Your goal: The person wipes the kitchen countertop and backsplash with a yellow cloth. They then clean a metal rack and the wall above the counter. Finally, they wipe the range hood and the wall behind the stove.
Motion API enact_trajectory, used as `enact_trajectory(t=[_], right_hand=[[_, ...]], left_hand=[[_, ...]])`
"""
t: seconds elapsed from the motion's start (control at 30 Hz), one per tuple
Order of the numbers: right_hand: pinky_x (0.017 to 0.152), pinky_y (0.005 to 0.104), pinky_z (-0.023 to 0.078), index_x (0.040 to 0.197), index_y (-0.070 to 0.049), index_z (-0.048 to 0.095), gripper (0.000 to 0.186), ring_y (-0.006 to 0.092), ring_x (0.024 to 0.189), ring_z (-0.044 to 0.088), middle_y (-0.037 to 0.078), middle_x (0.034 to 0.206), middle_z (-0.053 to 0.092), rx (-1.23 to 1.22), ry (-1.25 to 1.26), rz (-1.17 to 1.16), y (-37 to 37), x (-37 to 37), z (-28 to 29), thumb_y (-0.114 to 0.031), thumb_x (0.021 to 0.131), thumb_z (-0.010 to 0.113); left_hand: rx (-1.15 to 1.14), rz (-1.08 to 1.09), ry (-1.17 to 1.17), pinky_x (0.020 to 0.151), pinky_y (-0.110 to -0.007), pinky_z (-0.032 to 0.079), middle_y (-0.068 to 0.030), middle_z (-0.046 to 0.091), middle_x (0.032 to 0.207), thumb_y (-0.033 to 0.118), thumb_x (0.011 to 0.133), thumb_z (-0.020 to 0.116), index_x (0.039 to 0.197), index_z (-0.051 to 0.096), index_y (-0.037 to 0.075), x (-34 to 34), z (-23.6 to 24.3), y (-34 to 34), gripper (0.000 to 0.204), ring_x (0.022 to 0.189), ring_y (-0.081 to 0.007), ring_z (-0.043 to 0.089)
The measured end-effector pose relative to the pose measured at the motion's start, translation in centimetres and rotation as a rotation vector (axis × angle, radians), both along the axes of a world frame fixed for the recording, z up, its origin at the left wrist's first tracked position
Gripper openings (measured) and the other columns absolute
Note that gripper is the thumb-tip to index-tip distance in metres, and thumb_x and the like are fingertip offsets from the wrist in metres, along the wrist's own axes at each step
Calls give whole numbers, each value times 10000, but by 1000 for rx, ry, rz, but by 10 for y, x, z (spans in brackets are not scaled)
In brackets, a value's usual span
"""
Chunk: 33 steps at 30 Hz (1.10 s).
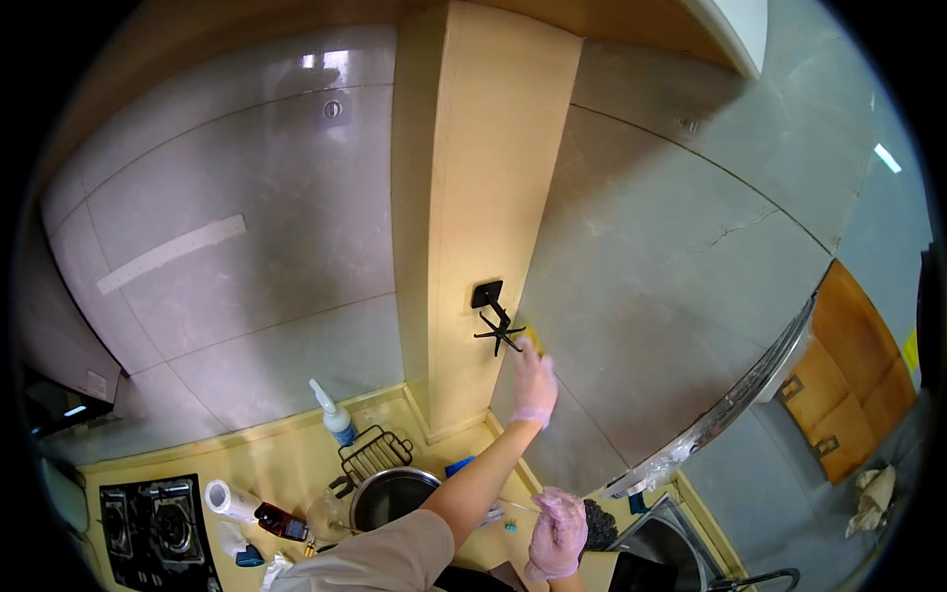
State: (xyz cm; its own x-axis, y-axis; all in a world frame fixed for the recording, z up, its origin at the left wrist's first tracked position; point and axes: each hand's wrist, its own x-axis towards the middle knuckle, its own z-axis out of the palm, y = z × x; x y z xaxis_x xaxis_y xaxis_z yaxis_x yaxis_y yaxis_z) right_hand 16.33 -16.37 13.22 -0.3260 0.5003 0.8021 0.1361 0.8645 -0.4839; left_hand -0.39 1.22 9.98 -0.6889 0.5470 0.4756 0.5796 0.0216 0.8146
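My left hand (pixel 534 387), in a thin clear pinkish glove, is raised against the grey tiled wall beside the yellow pillar. Its fingers press on a yellow sponge (pixel 530 338), partly hidden behind them. Just left of the fingertips, a black multi-armed hook (pixel 499 333) sticks out from the pillar. Lower down, my right hand (pixel 558 536), gloved the same way, hovers over the counter with its fingers curled in. Whatever it may hold cannot be made out. A dark grey scrubber-like bundle (pixel 599 525) sits just to its right.
On the counter are a spray bottle (pixel 336 419), a black wire rack (pixel 377 451), a metal pot (pixel 392 496), a paper roll (pixel 231 500), a brown bottle (pixel 281 521) and a black gas stove (pixel 158 533). A sink (pixel 663 546) with a dark faucet (pixel 764 579) lies at right.
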Motion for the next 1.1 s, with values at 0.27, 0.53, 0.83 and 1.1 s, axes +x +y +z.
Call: enact_trajectory(t=[0.27, 0.53, 0.83, 1.1], right_hand=[[707, 363, 471, 989, -37, 573, 395, 296, 802, 594, 119, 877, 622, -70, -92, 4, 23, -9, -29, 131, 644, 482], [752, 383, 462, 998, -42, 573, 370, 307, 855, 589, 118, 909, 625, -118, -159, 25, 31, -9, -26, 103, 669, 487], [759, 338, 465, 1067, -20, 551, 293, 280, 836, 586, 117, 876, 619, -329, -225, -26, 60, -39, -81, 66, 793, 495], [882, 272, 415, 1258, -6, 459, 374, 151, 983, 530, 109, 1118, 569, -1052, -16, 61, 128, -97, -214, -121, 903, 480]], left_hand=[[192, -76, 18, 1009, -413, 320, -293, 345, 1314, -34, 822, 417, 1335, 248, -60, -33, -38, 5, 540, 1206, -430, 354], [421, 4, 446, 996, -439, 364, -280, 383, 1296, -174, 723, 387, 1312, 300, -59, -65, 12, 34, 607, 1193, -440, 390], [162, -43, 133, 970, -392, 374, -233, 415, 1273, -51, 789, 431, 1322, 338, 22, -61, -128, 8, 546, 1170, -393, 417], [-122, 5, -808, 839, -316, 450, -137, 583, 1063, 22, 765, 571, 1061, 535, -21, -74, -169, -6, 301, 977, -227, 566]])
